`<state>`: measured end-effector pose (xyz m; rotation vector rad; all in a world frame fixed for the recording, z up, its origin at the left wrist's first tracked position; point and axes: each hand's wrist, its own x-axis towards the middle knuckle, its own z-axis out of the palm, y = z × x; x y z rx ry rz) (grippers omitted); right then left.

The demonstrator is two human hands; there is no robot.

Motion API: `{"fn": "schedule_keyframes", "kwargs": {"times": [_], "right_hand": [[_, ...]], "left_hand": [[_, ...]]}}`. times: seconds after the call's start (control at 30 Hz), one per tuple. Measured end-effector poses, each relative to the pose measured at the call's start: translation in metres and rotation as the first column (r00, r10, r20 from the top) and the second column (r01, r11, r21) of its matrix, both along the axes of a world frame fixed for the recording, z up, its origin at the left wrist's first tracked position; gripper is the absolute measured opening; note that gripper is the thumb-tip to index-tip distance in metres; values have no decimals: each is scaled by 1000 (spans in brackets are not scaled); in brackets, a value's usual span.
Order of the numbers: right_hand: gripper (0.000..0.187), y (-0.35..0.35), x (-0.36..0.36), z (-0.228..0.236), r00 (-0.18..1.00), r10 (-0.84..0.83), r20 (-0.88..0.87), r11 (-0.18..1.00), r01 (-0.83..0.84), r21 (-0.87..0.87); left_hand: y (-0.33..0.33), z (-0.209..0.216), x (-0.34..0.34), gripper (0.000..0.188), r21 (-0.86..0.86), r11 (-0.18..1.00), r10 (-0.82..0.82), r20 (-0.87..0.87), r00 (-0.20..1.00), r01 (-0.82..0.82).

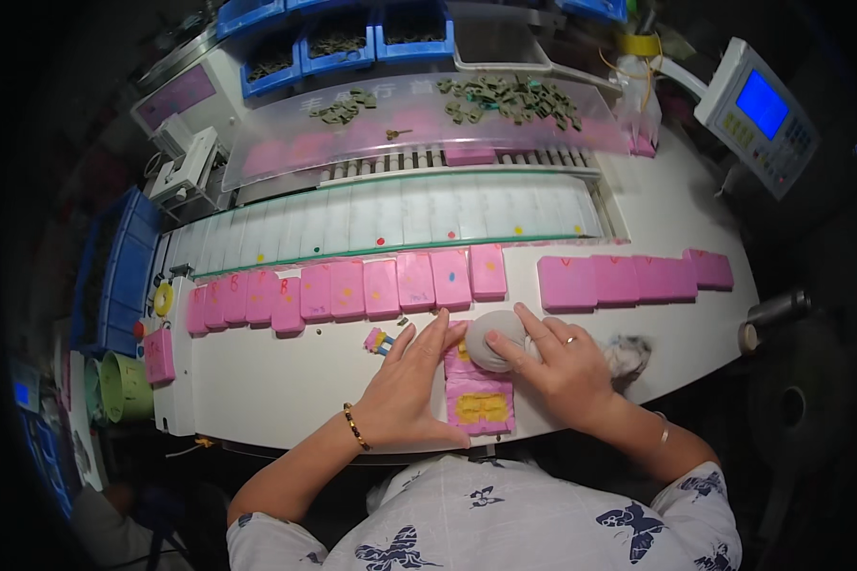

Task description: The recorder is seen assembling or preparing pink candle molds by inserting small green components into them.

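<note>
At lower centre, the right hand (pixel 564 373) grips a round grey pad (pixel 487 335) over pink blocks (pixel 481 386); the left hand (pixel 406 383) spreads open alongside

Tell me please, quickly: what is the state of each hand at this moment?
Left hand: open, spread along the left side of the pink mould.
Right hand: closed, thumb and fingers holding the round grey pad.
</note>
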<state>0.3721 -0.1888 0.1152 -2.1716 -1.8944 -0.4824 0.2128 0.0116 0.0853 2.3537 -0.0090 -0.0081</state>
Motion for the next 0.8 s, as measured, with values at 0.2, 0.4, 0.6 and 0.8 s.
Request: {"fn": "schedule_keyframes", "kwargs": {"times": [0.2,0.4,0.6,0.8], "right_hand": [[57,14,6,35,999,47,6,999,-47,-14],[54,22,-11,-8,994,58,96,998,-58,-9],[53,15,-3,27,991,129,-29,991,-130,-35],[54,-20,-38,4,980,189,63,978,-182,-106]], "left_hand": [[-2,0,-3,146,11,1000,14,-8,1000,-14],[-4,-7,-3,148,40,999,35,22,999,-36],[-9,-5,-1,141,135,989,49,37,998,-54],[-13,-6,0,135,87,993,74,63,995,-80]]}}
